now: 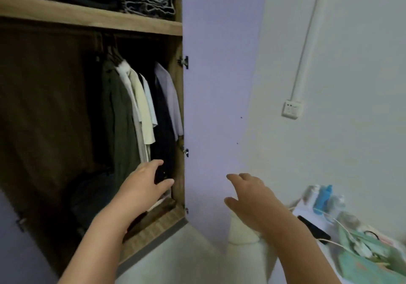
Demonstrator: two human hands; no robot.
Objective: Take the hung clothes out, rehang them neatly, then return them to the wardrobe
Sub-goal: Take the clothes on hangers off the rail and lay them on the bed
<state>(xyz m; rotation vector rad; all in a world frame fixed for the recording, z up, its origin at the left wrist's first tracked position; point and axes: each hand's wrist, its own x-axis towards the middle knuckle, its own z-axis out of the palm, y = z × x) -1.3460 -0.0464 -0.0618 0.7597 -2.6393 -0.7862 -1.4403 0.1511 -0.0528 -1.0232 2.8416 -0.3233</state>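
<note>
The wardrobe [92, 23] stands open, its lilac door [217, 86] swung out to the right. Several garments hang on the rail inside: an olive one [118, 112], a cream one [141, 106], a dark navy one [163, 130] and a pale lilac shirt [170, 95] nearest the right wall. My left hand [146, 185] reaches in at the hem of the dark navy garment, fingers apart and curved, with nothing clearly gripped. My right hand [252, 196] hovers open in front of the door, holding nothing.
Folded clothes [140, 0] lie on the shelf above the rail. A white table [307, 215] at lower right carries a blue bottle [323, 198], a black phone [313, 228], cables and green packets. A wall socket [292, 108] sits on the white wall.
</note>
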